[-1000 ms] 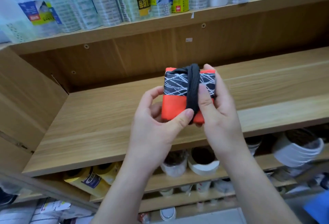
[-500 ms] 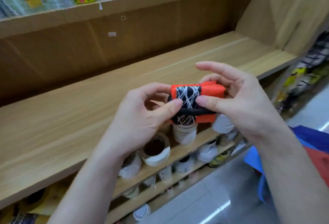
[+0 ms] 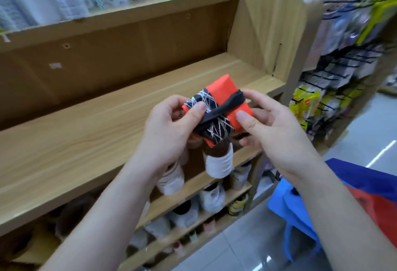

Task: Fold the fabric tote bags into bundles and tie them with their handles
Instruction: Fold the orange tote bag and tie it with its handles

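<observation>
A folded tote bag bundle (image 3: 223,92), orange with a black panel of white scribbled lines, is held in the air in front of the wooden shelf. A black handle strap (image 3: 227,106) is wrapped diagonally across it. My left hand (image 3: 171,128) grips the bundle's left end, thumb on the patterned panel. My right hand (image 3: 277,126) pinches the right end, thumb on the orange fabric and fingers behind.
A bare wooden shelf board (image 3: 90,133) runs behind the hands, with a side panel (image 3: 272,25) at its right end. Tape rolls (image 3: 219,163) fill the lower shelves. More blue and red fabric bags (image 3: 365,197) lie at the lower right. Hanging packets (image 3: 348,60) fill the right rack.
The view has swung to the right along the shelf. The bundle has been turned in my hands, so the strap now runs diagonally.
</observation>
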`<state>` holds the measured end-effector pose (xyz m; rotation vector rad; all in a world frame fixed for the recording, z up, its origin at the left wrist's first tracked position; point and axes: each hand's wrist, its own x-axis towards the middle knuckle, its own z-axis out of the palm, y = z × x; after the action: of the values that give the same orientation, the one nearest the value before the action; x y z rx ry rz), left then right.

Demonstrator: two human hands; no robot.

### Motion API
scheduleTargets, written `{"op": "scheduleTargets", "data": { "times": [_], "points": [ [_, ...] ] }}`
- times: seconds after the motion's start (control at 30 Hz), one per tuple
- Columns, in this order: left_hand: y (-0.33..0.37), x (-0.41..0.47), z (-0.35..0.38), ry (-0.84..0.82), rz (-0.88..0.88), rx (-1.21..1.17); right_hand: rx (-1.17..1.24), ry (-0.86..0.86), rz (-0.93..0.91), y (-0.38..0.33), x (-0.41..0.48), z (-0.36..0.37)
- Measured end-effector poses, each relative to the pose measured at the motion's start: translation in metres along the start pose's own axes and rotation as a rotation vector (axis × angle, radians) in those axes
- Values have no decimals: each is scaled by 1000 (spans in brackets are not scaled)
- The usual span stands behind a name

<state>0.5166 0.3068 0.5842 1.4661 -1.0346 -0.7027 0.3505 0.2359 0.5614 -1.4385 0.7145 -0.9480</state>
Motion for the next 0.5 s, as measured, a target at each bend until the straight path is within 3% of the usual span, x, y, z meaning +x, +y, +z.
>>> {"op": "scheduleTargets", "data": {
  "times": [0.2,0.33,0.5],
  "points": [
    [8,41,33,-144,-178,27,27,143,-82,5,39,-45],
    [8,83,42,-147,-164,107,-41,169,-61,18,68,-57],
    [-10,155,53,-42,-158,223,-469,222,-176,36,108,-63]
  ]
}}
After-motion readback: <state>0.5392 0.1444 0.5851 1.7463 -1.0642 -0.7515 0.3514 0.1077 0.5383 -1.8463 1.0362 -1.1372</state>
